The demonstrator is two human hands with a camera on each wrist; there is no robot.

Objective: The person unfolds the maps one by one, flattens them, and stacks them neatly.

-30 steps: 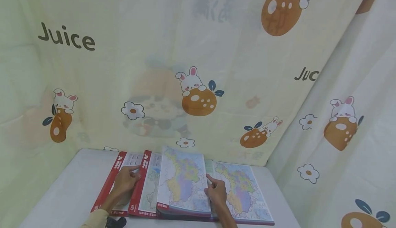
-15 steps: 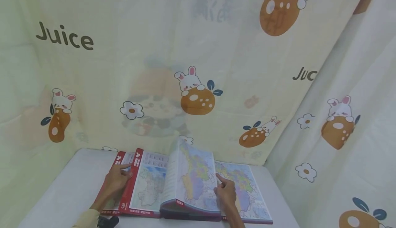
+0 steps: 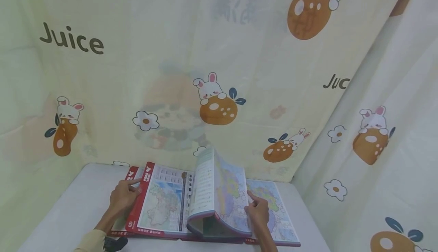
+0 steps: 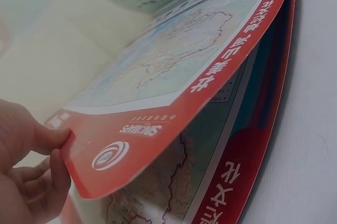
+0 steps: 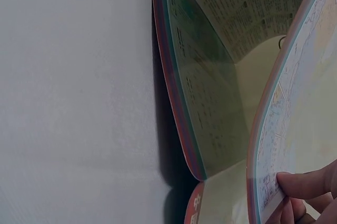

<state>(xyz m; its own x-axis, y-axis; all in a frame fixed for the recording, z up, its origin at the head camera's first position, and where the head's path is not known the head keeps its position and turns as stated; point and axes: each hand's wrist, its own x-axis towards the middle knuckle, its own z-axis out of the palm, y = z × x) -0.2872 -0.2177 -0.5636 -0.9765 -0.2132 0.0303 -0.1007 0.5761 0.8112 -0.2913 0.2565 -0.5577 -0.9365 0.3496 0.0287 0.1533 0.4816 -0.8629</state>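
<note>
A folded map with a red border point(image 3: 161, 206) lies partly unfolded on the table. In the left wrist view, my left hand point(image 4: 31, 166) pinches the red edge panel point(image 4: 113, 155) of this map between thumb and fingers, holding it lifted. My right hand point(image 3: 259, 209) grips the right edge of a raised, bent map panel point(image 3: 232, 191); in the right wrist view its thumb point(image 5: 305, 184) presses on the printed face. Between the hands, the folds stand up in a peak, showing a text side point(image 3: 202, 183). A second map point(image 3: 275, 210) lies underneath, its red edge showing at left.
The white table point(image 3: 72, 202) carries the maps near its back edge. Behind it hangs a pale curtain point(image 3: 157, 46) printed with rabbits and fruit, and another curtain point(image 3: 376, 191) hangs along the right side.
My left hand has moved left with the red edge, and my right hand has moved right. The folds between them have spread, exposing more of the left panel and raising the middle into a peak.
</note>
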